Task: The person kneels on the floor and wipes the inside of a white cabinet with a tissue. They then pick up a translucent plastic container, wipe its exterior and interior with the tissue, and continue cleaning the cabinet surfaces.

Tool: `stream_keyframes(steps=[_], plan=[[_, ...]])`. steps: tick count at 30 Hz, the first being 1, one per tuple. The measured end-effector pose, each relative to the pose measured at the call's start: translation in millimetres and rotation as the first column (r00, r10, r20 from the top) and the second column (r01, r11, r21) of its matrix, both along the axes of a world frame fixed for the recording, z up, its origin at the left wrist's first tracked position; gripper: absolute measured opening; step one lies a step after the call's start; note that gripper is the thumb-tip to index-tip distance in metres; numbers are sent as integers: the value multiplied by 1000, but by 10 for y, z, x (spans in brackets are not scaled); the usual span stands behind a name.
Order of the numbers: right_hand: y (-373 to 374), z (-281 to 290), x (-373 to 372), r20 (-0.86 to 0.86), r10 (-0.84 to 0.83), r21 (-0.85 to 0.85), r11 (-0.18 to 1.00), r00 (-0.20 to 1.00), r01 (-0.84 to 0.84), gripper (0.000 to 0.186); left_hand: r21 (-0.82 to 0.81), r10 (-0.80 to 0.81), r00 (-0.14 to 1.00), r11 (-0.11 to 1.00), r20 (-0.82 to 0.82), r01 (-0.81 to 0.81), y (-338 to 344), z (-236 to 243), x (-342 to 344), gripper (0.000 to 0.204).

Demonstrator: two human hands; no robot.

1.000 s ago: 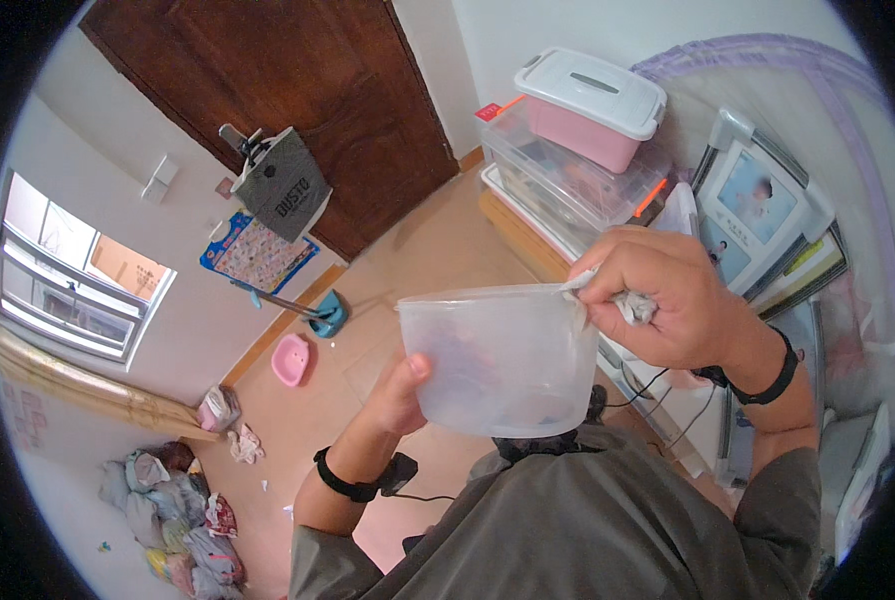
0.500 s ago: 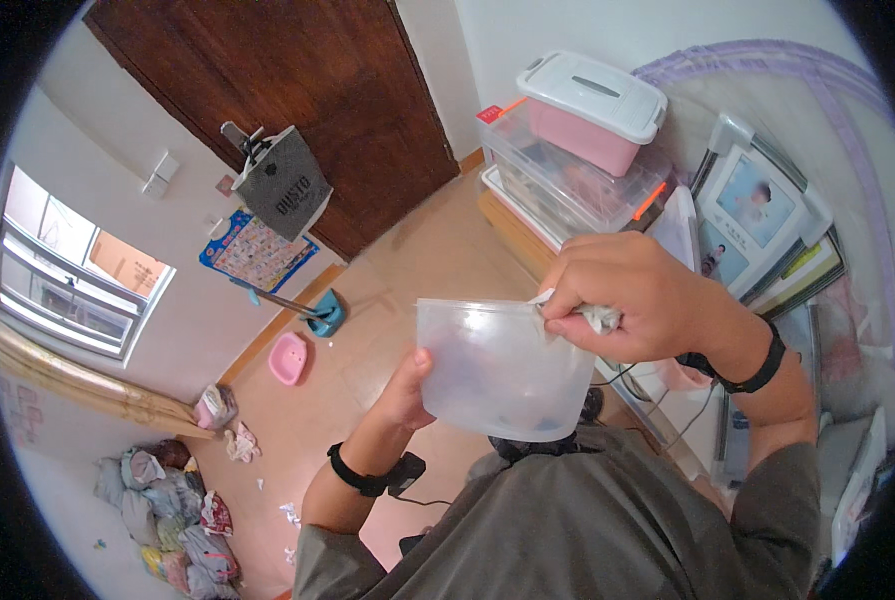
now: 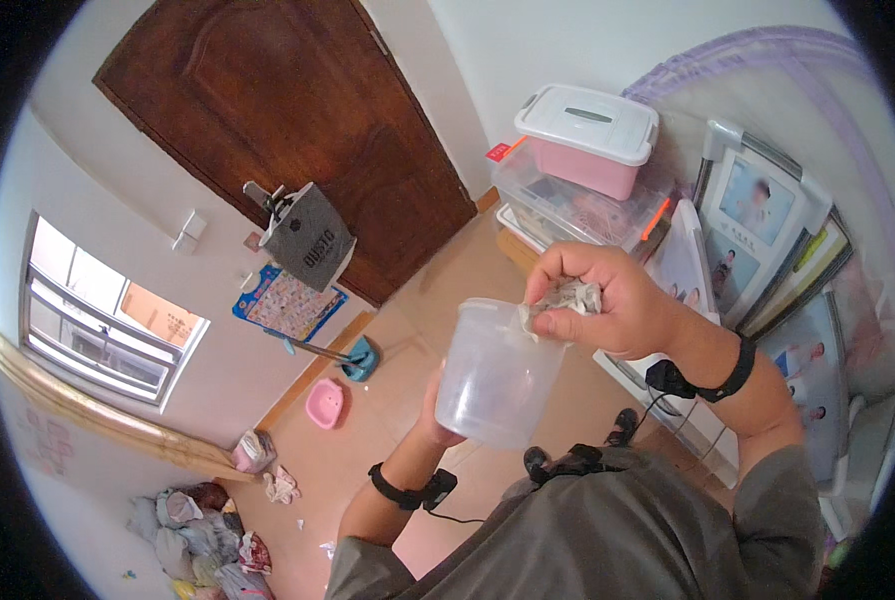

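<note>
A translucent, frosted plastic container [image 3: 497, 385] is held up in front of my body, tilted. My left hand [image 3: 433, 412] grips it from the left side, most of its fingers hidden behind the wall. My right hand [image 3: 607, 305] is closed around a crumpled whitish, greyish-stained tissue or cloth [image 3: 570, 296]. A flap of that wad touches the container near its upper right edge, with my right thumb pressing on it. Black bands with small devices circle both wrists.
A pink box with a white lid [image 3: 597, 145] tops clear storage bins [image 3: 577, 205] at the right, beside framed photos [image 3: 752, 215]. Below the brown door [image 3: 287, 110] are a blue dustpan [image 3: 361, 358] and pink basin [image 3: 325, 403]. Stuffed bags [image 3: 197, 540] lie at lower left.
The container has turned in my left hand, so its round side faces up more. My right hand has rolled, exposing more of the crumpled wad. The whole view has shifted slightly.
</note>
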State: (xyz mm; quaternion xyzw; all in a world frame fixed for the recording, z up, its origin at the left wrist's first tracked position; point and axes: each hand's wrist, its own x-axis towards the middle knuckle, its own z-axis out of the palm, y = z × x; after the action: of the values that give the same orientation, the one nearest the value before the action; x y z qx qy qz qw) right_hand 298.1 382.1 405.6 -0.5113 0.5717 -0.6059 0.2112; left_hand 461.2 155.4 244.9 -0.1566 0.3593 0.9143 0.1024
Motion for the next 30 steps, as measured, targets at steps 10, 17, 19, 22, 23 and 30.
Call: stream_keyframes(steps=[10,17,19,22,23,30], plan=[[-74,-89,-110,355,137,80,981,925,-176,19,-556,-156,844,809,-513,-188,232,752,-37,128],[-111,-182,-115,493,87,-56,996,866,-68,28,-240,19,976,968,-218,-73,105,466,-154,97],[-99,-207,-146,634,112,-123,991,765,-44,27,-351,-3,972,933,-233,-81,158,466,-110,92],[-75,-262,-247,736,171,-250,968,655,28,25,-259,-101,906,966,-411,-10,217,537,-73,98],[-50,-250,-273,747,202,-290,956,634,37,24,-218,-101,895,976,-434,4,248,594,-57,101],[-6,-65,-256,613,102,-334,932,783,140,23,-172,0,917,982,-398,-75,339,705,26,111]])
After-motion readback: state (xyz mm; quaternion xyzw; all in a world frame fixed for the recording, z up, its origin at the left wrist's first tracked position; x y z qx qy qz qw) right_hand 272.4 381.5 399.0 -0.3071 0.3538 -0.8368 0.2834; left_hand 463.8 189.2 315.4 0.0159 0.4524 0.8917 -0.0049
